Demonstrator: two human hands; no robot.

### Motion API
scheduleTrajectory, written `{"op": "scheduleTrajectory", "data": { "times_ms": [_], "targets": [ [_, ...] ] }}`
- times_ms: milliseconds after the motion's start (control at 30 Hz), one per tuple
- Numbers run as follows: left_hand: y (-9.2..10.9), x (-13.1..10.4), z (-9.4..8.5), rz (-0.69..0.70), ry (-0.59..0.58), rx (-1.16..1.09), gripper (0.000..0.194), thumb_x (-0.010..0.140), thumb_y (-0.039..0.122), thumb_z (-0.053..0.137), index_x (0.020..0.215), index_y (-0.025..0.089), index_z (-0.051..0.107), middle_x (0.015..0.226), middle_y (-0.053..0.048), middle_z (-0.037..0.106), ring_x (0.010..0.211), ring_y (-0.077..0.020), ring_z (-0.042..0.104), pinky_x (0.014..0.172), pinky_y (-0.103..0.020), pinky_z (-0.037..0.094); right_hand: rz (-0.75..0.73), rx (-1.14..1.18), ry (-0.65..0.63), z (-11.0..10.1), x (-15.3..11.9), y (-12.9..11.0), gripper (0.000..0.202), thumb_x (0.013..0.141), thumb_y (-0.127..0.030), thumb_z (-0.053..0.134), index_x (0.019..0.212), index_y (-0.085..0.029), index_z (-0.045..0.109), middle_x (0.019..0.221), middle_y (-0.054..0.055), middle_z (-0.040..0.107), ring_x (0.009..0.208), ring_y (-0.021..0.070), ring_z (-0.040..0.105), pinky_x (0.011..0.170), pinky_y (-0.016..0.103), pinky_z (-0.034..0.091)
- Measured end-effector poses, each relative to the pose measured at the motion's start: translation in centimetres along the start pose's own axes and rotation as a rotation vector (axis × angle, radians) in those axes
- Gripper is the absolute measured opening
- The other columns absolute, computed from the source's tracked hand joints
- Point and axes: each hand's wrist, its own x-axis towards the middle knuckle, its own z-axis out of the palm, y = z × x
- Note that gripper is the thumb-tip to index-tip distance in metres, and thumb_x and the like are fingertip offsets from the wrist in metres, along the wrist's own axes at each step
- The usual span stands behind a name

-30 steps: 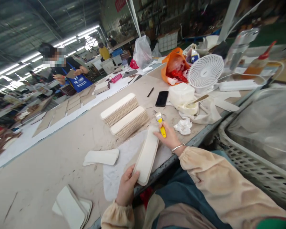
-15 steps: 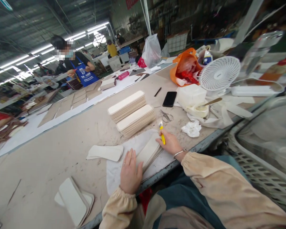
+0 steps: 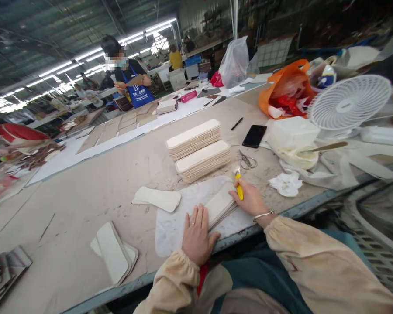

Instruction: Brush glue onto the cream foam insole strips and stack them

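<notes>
My left hand (image 3: 199,231) lies flat, fingers stretched, at the left end of a small fanned pile of pale rounded strips (image 3: 221,205). My right hand (image 3: 249,196) is closed around a yellow-handled tool (image 3: 239,186) with a pale tip; its exact kind is unclear. That hand rests at the right end of the same pile. Under the pile lies a white sheet (image 3: 168,231). Beyond it stand two neat stacks of pale strips, a nearer stack (image 3: 203,161) and a farther stack (image 3: 194,138). More loose strips (image 3: 159,198) lie left of the sheet.
Scissors (image 3: 248,160), a black phone (image 3: 254,136) and crumpled tissue (image 3: 285,182) lie to the right. Behind them are a white tub (image 3: 293,139), an orange bag (image 3: 283,89) and a white fan (image 3: 350,102). Another strip pile (image 3: 114,253) is front left. A co-worker (image 3: 127,76) stands across the table.
The view has swung left, so things on the table appear farther right. Both hands keep about the same place at the pile. The co-worker across now holds up a flat brown piece.
</notes>
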Motion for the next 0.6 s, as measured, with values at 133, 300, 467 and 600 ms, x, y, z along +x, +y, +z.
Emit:
{"op": "scheduleTrajectory", "data": {
  "times_ms": [133,300,467,600],
  "targets": [
    [-2.2,-3.2,0.2,-0.004,0.030,0.078,0.069,0.087,0.048,0.041,0.143,0.010,0.025,0.149,-0.019,0.024,0.138,-0.0320,0.021,0.106,-0.057,0.026,0.014,0.026,0.007,0.0,-0.1,-0.1,0.016,0.076,-0.026,0.056,0.090,-0.022,0.048,0.070,0.001,0.058,0.062,0.0209,0.057,0.059,0.030,0.038],
    [-4.1,-3.5,0.0,-0.084,0.097,0.001,0.059,0.089,0.045,0.038,0.139,0.012,0.036,0.146,-0.018,0.032,0.137,-0.0355,0.024,0.101,-0.064,0.028,-0.049,0.206,0.044,-1.0,-0.3,-0.7,0.015,0.078,-0.028,0.058,0.084,-0.024,0.045,0.069,-0.001,0.055,0.059,0.0182,0.053,0.059,0.029,0.038],
    [-4.4,0.9,-1.7,-0.117,0.217,-0.390,0.065,0.083,0.045,0.049,0.137,0.011,0.037,0.140,-0.018,0.042,0.132,-0.0303,0.035,0.104,-0.051,0.034,-0.039,0.628,0.178,-2.7,-0.6,-1.9,0.029,0.076,-0.034,0.065,0.081,-0.024,0.038,0.073,-0.003,0.051,0.060,0.0144,0.048,0.059,0.027,0.039],
    [-3.3,4.3,-3.5,-0.136,0.071,-0.669,0.050,0.076,0.039,0.058,0.121,0.017,0.057,0.121,-0.011,0.061,0.111,-0.0277,0.056,0.097,-0.043,0.041,0.028,0.828,0.198,-3.6,-0.5,-2.3,0.033,0.074,-0.033,0.067,0.081,-0.024,0.036,0.071,-0.005,0.045,0.060,0.0120,0.043,0.057,0.025,0.037]
  ]
}}
